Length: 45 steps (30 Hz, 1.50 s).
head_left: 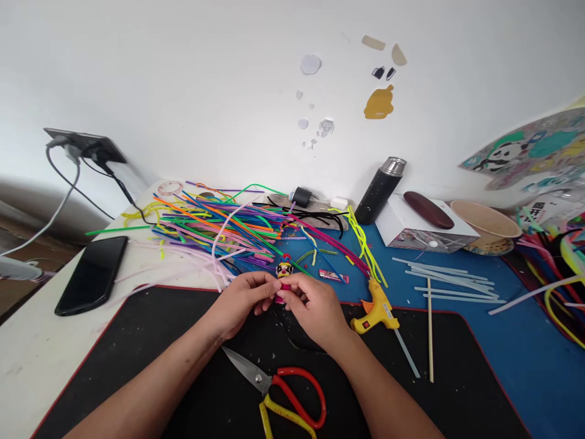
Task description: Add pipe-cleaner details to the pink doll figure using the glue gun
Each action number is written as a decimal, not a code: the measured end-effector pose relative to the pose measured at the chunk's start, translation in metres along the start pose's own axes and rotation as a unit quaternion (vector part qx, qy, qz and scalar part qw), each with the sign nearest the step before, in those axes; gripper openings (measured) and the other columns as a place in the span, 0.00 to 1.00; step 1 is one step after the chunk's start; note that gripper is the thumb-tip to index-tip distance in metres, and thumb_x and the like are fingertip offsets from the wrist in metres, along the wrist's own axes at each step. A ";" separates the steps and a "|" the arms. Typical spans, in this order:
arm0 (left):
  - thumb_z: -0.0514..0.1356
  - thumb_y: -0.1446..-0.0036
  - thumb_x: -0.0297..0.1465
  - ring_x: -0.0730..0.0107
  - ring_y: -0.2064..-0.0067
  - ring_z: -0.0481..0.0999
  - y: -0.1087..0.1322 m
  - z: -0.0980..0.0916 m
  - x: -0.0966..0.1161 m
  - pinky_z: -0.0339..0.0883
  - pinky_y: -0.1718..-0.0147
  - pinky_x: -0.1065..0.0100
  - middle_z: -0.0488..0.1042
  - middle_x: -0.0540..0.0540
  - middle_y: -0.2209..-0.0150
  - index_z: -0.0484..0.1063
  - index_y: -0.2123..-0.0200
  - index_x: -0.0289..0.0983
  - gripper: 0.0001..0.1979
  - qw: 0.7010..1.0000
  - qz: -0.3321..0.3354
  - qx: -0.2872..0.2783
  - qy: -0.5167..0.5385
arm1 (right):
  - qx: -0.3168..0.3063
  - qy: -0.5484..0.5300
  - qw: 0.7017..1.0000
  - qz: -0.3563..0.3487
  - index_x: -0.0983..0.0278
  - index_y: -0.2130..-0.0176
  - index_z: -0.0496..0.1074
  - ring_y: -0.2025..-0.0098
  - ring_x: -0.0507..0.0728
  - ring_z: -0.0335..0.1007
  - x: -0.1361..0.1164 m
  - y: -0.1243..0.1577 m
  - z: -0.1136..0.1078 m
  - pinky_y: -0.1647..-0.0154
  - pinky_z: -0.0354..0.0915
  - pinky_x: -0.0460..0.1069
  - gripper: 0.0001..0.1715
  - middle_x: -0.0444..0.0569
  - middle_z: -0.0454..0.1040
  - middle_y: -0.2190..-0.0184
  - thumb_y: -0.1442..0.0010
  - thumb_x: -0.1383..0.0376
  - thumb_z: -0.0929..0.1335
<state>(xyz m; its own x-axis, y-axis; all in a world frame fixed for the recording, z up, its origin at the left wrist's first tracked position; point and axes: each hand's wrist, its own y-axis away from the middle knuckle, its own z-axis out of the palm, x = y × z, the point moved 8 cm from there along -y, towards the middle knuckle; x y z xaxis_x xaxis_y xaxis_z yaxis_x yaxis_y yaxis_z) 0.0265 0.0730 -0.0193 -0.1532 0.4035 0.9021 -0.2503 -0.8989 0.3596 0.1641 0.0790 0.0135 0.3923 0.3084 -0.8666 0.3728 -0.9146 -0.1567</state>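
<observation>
A small figurine with a painted yellow, black and white face, a blue and red top and a pink lower part is pinched between both hands. My left hand grips it from the left, thumb and forefinger together. From the right, my right hand closes its fingers on the pink part. Fingertips hide most of the lower body. Below the hands, scissors with one red and one yellow handle lie partly spread on the black mat.
Behind the hands lies a heap of colourful pipe cleaners. To the right are a yellow glue gun, glue sticks, a wooden stick, a black flask and a white box. A black phone lies left.
</observation>
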 end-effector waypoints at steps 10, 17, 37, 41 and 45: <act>0.76 0.55 0.46 0.77 0.78 0.61 0.002 -0.001 0.001 0.49 0.79 0.72 0.68 0.52 0.79 0.78 0.75 0.35 0.20 1.000 -0.006 -0.009 0.027 | -0.003 0.010 1.000 -0.008 0.56 0.57 0.80 0.68 0.59 0.79 -0.004 0.001 -0.004 0.66 0.69 0.50 0.07 0.46 0.81 0.72 0.31 0.60 0.70; 0.75 0.54 0.47 0.76 0.78 0.61 0.001 -0.003 -0.001 0.50 0.79 0.71 0.68 0.52 0.79 0.78 0.75 0.35 0.21 1.000 0.004 -0.007 0.014 | 0.001 -0.030 1.000 0.004 0.56 0.58 0.80 0.71 0.57 0.78 -0.004 0.001 -0.004 0.69 0.70 0.50 0.06 0.46 0.82 0.69 0.33 0.61 0.71; 0.65 0.36 0.37 0.63 0.64 0.77 0.016 -0.007 0.040 0.68 0.60 0.66 0.79 0.48 0.67 0.81 0.64 0.41 0.07 0.921 0.257 0.092 -0.277 | -0.056 -0.251 0.954 0.153 0.62 0.62 0.72 0.75 0.52 0.77 0.016 -0.002 0.004 0.77 0.66 0.45 0.14 0.44 0.78 0.71 0.36 0.54 0.71; 0.63 0.35 0.36 0.63 0.64 0.78 0.014 -0.008 0.039 0.70 0.61 0.66 0.80 0.48 0.66 0.81 0.63 0.42 0.08 0.919 0.259 0.093 -0.283 | -0.067 -0.272 0.946 0.161 0.62 0.61 0.71 0.76 0.52 0.77 0.017 -0.002 0.008 0.77 0.66 0.44 0.15 0.44 0.78 0.71 0.37 0.54 0.71; 0.62 0.34 0.37 0.62 0.62 0.79 0.012 -0.008 0.034 0.71 0.60 0.65 0.81 0.48 0.64 0.81 0.61 0.41 0.09 0.924 0.242 0.084 -0.285 | -0.069 -0.275 0.945 0.163 0.62 0.61 0.71 0.76 0.52 0.77 0.018 -0.001 0.011 0.77 0.66 0.44 0.14 0.43 0.78 0.72 0.37 0.54 0.72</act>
<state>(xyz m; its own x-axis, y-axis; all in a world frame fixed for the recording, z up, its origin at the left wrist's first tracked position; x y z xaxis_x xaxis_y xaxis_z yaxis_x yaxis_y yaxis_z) 0.0105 0.0777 0.0138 0.3320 -0.1646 0.9288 -0.1255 -0.9836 -0.1295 0.1618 0.0825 -0.0073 0.0242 -0.2016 -0.9792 0.4285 -0.8828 0.1924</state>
